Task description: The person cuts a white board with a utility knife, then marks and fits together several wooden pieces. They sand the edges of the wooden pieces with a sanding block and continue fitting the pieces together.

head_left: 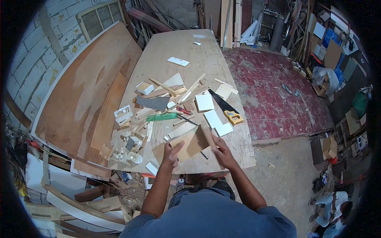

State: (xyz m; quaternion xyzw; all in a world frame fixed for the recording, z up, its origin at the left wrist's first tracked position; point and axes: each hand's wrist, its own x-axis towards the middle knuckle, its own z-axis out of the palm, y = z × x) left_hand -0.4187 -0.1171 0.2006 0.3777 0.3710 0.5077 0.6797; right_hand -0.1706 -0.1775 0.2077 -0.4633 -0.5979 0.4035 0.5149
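Near the front edge of the table, a brown wooden board (190, 146) is held up between my hands. My left hand (173, 154) grips its left part, thumb over the face. My right hand (223, 152) is closed around a narrower wooden piece (207, 137) that stands at an angle against the board's right end. A thin dark rod (204, 155) shows below the board, partly hidden by it. White blocks (218, 123) lie just beyond my right hand, beside a handsaw (228, 106) with a yellow handle.
Wood offcuts (174, 81), grey sandpaper (154, 103), a green strip (162, 117) and red-handled pliers (184, 110) clutter the table. A large plywood sheet (83, 91) leans along the left. At the lower right a person (331, 208) sits near the wall.
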